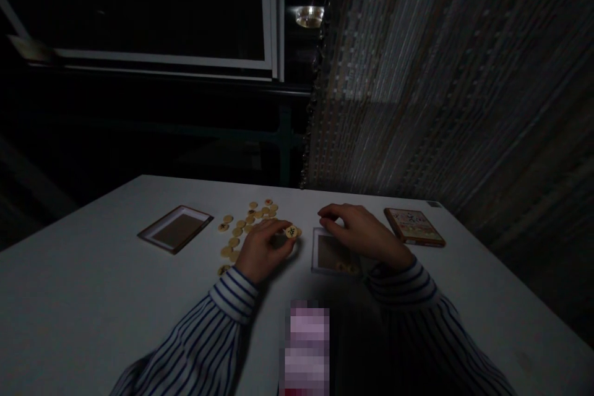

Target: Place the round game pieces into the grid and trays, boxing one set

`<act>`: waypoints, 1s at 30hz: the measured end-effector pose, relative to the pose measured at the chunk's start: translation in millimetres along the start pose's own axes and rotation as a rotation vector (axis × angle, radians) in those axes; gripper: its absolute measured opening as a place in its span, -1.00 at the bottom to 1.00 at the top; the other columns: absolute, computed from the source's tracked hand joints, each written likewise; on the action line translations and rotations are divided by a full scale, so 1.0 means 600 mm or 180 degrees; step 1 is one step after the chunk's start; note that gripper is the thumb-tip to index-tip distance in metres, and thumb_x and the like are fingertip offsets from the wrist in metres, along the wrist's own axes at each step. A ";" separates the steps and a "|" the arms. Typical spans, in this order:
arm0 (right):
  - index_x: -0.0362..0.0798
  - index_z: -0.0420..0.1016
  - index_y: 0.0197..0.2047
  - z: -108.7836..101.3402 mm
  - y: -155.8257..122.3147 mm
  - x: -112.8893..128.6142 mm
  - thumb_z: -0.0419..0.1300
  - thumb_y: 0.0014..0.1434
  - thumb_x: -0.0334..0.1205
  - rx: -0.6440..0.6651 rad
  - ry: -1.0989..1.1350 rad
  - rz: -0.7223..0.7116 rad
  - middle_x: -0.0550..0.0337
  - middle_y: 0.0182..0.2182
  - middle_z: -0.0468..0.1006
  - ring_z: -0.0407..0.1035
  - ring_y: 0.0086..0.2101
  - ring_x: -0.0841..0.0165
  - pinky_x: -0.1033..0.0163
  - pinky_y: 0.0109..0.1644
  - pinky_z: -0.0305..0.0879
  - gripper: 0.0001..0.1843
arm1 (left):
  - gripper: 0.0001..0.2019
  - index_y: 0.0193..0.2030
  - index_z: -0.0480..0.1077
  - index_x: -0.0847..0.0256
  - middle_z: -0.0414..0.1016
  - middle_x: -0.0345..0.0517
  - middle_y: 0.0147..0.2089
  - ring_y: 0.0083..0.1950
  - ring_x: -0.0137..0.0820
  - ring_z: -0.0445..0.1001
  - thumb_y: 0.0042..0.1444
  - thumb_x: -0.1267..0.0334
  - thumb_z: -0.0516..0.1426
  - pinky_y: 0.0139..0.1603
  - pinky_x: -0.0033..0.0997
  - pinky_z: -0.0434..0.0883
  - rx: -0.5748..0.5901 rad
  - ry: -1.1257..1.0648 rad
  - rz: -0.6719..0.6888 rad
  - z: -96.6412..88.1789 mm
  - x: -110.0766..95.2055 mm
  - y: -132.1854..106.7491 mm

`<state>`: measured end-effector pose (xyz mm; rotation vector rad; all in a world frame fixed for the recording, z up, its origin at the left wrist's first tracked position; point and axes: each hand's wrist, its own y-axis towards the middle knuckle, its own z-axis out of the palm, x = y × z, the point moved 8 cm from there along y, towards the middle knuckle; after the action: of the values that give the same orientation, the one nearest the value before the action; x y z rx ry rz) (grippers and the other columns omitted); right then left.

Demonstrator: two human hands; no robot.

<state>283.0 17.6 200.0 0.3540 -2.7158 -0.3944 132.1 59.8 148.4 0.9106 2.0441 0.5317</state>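
Observation:
My left hand (264, 250) pinches a round yellow game disc (291, 232) with a dark mark on its face, lifted a little off the white table (93, 297). Behind that hand lies a loose scatter of several similar yellow discs (245, 223). My right hand (359, 232) rests with curled fingers on the far edge of a shallow white-rimmed tray (325, 257) with a brown floor. Whether its fingers hold anything is hidden. A couple of discs (346, 268) lie in that tray near my wrist. Both sleeves are striped.
A second shallow tray (175, 228) with a brown inside lies at the left of the table. A flat reddish box lid (414, 226) with a printed picture lies at the right. A beaded curtain (440, 86) hangs behind the table; a dark window (162, 25) is at the back left.

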 end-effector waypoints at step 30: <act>-0.01 0.47 -0.22 0.065 -0.011 -0.060 0.00 0.12 -0.20 0.0470 -0.0150 0.0230 0.15 -0.32 0.54 0.39 -0.30 0.32 0.30 -0.27 0.17 -0.75 | -0.77 -0.17 0.40 0.20 0.51 -0.07 -0.25 -0.21 -0.35 0.45 -0.01 0.30 0.13 -0.19 -0.30 0.41 0.0100 -0.0136 0.0015 0.112 -0.002 -0.030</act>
<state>301.5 31.0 151.4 0.2882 -2.8022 -0.1851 180.1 50.5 99.0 0.9379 2.0175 0.4799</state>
